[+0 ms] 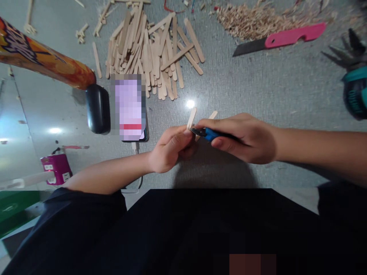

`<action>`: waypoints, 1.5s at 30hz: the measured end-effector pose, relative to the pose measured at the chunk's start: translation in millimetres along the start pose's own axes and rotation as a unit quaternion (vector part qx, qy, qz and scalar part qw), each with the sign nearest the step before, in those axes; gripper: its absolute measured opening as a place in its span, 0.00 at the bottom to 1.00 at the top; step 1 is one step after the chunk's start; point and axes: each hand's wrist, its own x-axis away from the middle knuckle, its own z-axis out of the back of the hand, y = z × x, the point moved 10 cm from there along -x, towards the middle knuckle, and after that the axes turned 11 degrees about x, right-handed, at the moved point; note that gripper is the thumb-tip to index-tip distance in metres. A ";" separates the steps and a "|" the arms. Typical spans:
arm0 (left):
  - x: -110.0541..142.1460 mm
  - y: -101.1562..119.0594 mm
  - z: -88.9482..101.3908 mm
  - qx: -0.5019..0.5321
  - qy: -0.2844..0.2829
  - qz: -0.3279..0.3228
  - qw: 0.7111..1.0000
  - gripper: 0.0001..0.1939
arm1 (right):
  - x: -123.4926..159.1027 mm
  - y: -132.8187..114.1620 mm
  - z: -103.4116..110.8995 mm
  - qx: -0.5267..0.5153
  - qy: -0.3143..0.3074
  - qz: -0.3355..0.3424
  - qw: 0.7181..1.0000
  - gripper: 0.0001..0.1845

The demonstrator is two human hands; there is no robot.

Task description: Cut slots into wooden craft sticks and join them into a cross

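Near the middle of the grey table, my left hand (174,149) pinches a popsicle stick (192,117) that points up and away from me. My right hand (243,139) is wrapped round blue-handled pliers (211,135). Their dark jaws meet the stick right beside my left thumb; whether they bite into it is too small to tell. A second popsicle stick (212,114) pokes out behind my right fingers, partly hidden by them. Beyond my hands lies a big loose pile of popsicle sticks (155,49).
A phone (130,110) with a cable and a black case (98,109) lie left, beside an orange tube (51,57). A pink-handled blade (295,36) rests by wood shavings (252,21). Teal-and-black pliers (355,84) are far right. A purple power adapter (57,168) sits at left.
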 end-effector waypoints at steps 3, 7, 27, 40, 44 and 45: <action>-2.1 0.0 7.2 0.040 0.022 -0.016 0.999 0.30 | -1.7 6.0 -2.1 0.015 -0.015 -0.020 1.000 0.20; -3.7 0.1 2.9 0.087 -0.036 -0.033 0.995 0.26 | -2.1 9.7 2.9 0.070 -0.008 -0.033 0.997 0.22; -1.2 -9.0 16.8 0.079 0.043 0.020 0.996 0.29 | 4.6 13.5 4.9 0.176 -0.019 -0.041 0.983 0.23; -3.1 10.1 1.0 0.055 -0.031 -0.085 0.994 0.26 | 0.5 7.8 7.3 0.084 -0.032 -0.022 0.996 0.19; -0.6 8.7 1.6 0.055 -0.018 -0.070 0.996 0.27 | 1.4 8.8 7.7 0.084 -0.035 -0.030 0.995 0.20; -0.2 7.4 3.0 0.054 -0.008 -0.061 0.997 0.27 | 1.4 9.0 7.0 0.083 -0.040 -0.032 0.995 0.20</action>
